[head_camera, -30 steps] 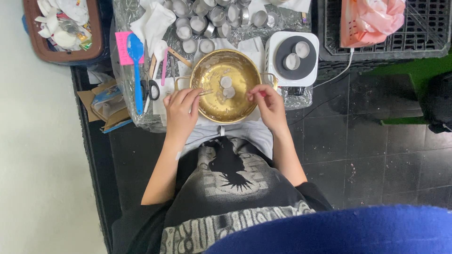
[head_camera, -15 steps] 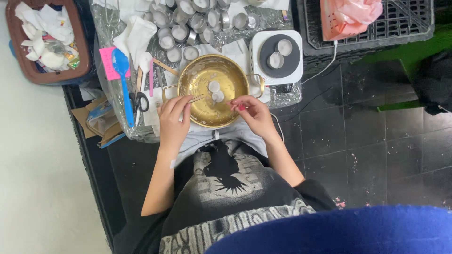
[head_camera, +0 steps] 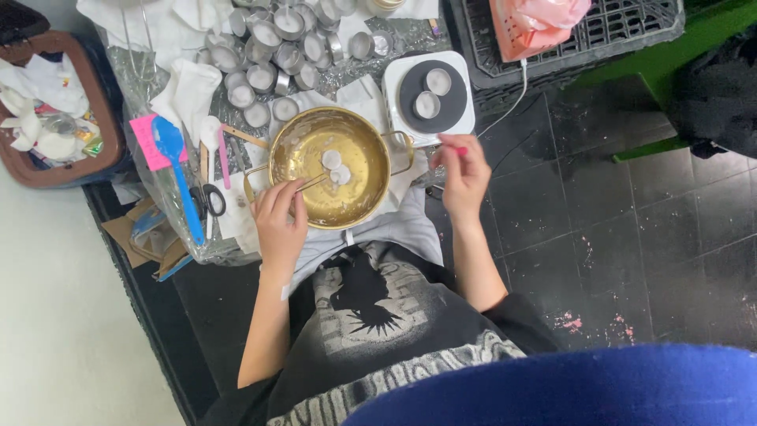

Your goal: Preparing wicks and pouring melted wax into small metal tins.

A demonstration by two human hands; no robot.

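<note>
A gold metal bowl (head_camera: 356, 197) sits on the low table in front of me, with two white wax discs (head_camera: 337, 167) lying in it. My left hand (head_camera: 277, 219) rests at the bowl's near-left rim and grips thin metal tweezers (head_camera: 311, 183), whose tips point at the discs. My right hand (head_camera: 465, 172) hovers off the bowl's right side, just below a small white hot plate (head_camera: 394, 79). Its fingers are pinched together, and I cannot make out anything between them. Two filled tealight cups (head_camera: 432, 93) stand on the hot plate's dark top.
Several metal tealight cups (head_camera: 268, 43) crowd the table behind the bowl. A blue spoon (head_camera: 177, 170), scissors (head_camera: 208, 199), a pink note (head_camera: 146, 132) and white cloth (head_camera: 189, 91) lie to the left. A brown bin (head_camera: 104, 110) stands far left, a black crate (head_camera: 583, 47) with a pink bag (head_camera: 536, 20) at back right.
My right hand has left the bowl's rim and swung out to the right, toward the hot plate. The left hand stays at the bowl with the tweezers. The view has shifted.
</note>
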